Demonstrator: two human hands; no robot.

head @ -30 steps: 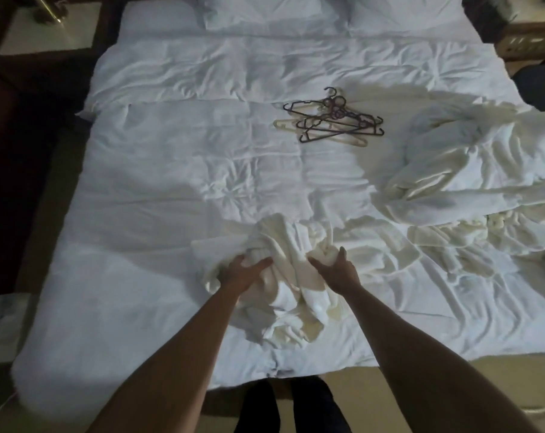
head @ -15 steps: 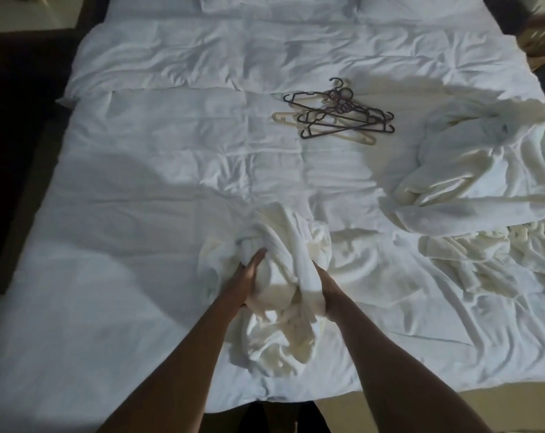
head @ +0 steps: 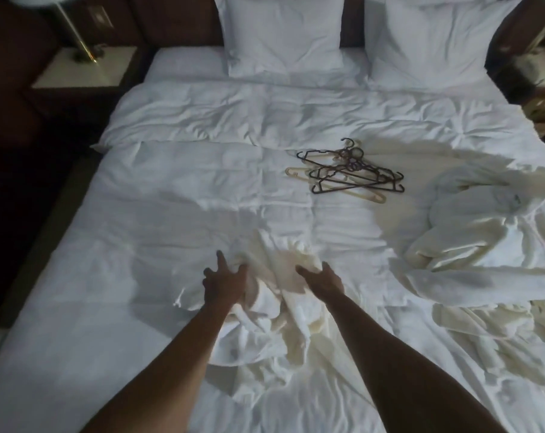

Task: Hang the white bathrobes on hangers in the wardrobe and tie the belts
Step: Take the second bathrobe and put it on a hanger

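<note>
Both hands, left (head: 225,281) and right (head: 322,281), grip the crumpled bathrobe (head: 274,310).

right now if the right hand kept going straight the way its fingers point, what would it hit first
Probably the bunched bathrobe the right hand is gripping, then bare duvet. The hangers look off-line, though depth is unclear.

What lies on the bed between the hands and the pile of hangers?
Only bare, rumpled duvet, in the head view; the hands are on a robe, the hangers farther up.
</note>
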